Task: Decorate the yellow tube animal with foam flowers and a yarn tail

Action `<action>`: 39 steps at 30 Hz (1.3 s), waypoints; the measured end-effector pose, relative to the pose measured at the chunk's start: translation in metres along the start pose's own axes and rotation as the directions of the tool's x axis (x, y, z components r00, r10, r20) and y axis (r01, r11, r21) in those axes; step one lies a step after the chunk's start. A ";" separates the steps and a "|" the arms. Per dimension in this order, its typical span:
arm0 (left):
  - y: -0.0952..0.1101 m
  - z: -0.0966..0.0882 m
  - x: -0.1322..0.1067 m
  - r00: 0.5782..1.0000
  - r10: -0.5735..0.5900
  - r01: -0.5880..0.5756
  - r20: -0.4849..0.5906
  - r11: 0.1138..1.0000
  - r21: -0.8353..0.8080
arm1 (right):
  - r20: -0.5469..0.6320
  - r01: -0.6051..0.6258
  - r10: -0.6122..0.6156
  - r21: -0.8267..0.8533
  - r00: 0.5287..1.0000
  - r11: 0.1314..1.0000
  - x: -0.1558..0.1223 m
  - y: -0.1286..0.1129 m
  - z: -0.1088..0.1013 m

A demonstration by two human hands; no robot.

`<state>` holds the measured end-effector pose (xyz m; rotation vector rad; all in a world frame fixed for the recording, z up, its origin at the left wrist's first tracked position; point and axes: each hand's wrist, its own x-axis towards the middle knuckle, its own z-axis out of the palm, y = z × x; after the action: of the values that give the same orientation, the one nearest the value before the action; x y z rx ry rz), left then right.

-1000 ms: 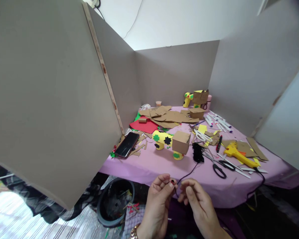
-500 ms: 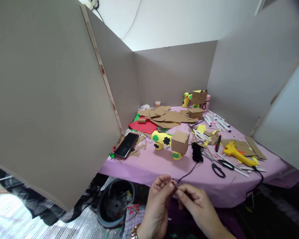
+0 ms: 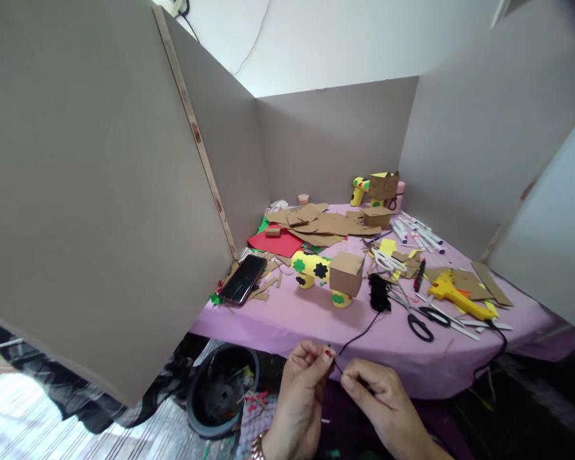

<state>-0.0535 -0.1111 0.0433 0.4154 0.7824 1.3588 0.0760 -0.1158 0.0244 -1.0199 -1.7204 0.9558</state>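
My left hand [image 3: 304, 383] pinches a black yarn strand [image 3: 357, 337] in front of the table's edge. Beside it, my right hand [image 3: 381, 399] pinches the same dark strand, a short piece stretching between the fingertips. From there the yarn runs up to a black yarn bundle [image 3: 379, 292] on the tabletop. Just beyond the hands stands a yellow animal-like figure [image 3: 311, 265] on tube legs, with black and green flower shapes. A cardboard box [image 3: 346, 273] forms its right end. The exact ends of the strand are hidden by my fingers.
Right of the yarn lie black-handled scissors [image 3: 419, 326], white-handled scissors [image 3: 387, 260] and a yellow glue gun [image 3: 460, 299]. A phone [image 3: 243, 280] lies at left. Cardboard pieces [image 3: 335, 225], markers [image 3: 419, 233] and a second figure [image 3: 383, 186] are farther back. A bucket [image 3: 191, 409] stands below.
My hands have drawn slightly apart, the right one shifting a little rightward and down, so more of the strand shows between them. Things on the table stay put.
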 end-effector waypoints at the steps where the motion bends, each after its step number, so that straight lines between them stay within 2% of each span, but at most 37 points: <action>1: 0.000 0.001 0.000 1.000 0.008 -0.008 -0.003 1.000 0.005 | -0.001 -0.003 0.003 0.007 1.000 1.000 0.000 0.001 0.000; 5: 0.002 0.002 -0.001 1.000 0.012 -0.012 -0.005 0.999 0.035 | 0.005 -0.062 0.062 0.094 0.998 0.994 0.001 0.003 0.002; 12: 0.004 -0.001 -0.005 0.996 0.016 -0.025 0.085 0.994 0.105 | -0.024 -0.085 0.089 0.138 0.996 0.987 0.003 0.005 0.002; 16: 0.004 -0.002 -0.006 0.987 0.054 -0.090 0.148 0.965 0.247 | -0.012 -0.106 0.109 0.164 0.994 0.981 0.003 0.003 0.001; 20: 0.004 -0.004 -0.009 0.964 0.084 -0.204 0.252 0.843 0.497 | -0.007 -0.141 0.146 0.231 0.989 0.963 0.002 0.002 0.001; 24: 0.007 -0.008 -0.008 0.924 0.187 -0.374 0.332 0.611 0.697 | 0.000 -0.155 0.163 0.313 0.987 0.937 0.002 0.006 0.002; 26: 0.008 -0.009 -0.007 0.917 0.215 -0.398 0.335 0.540 0.742 | 0.004 -0.171 0.181 0.343 0.983 0.923 0.001 0.009 0.002; 27: 0.008 -0.010 -0.006 0.923 0.217 -0.385 0.318 0.533 0.753 | 0.005 -0.180 0.190 0.351 0.982 0.919 0.001 0.010 0.001; 29: 0.007 -0.011 -0.004 0.942 0.203 -0.335 0.266 0.568 0.751 | 0.005 -0.192 0.204 0.362 0.979 0.912 0.000 0.010 0.001; 32: 0.004 -0.012 0.000 0.974 0.126 -0.222 0.190 0.709 0.669 | 0.010 -0.196 0.208 0.382 0.978 0.903 0.000 0.008 0.001; 36: -0.001 -0.013 0.005 0.992 -0.025 -0.034 0.123 0.890 0.454 | 0.030 -0.200 0.207 0.416 0.978 0.887 0.000 0.007 0.001; 39: -0.001 -0.012 0.005 0.988 -0.113 0.078 0.103 0.951 0.300 | 0.046 -0.210 0.211 0.428 0.976 0.879 0.000 0.007 0.001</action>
<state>-0.0614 -0.1082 0.0331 0.6793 0.8981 1.1176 0.0762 -0.1129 0.0173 -0.9173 -1.3240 1.4026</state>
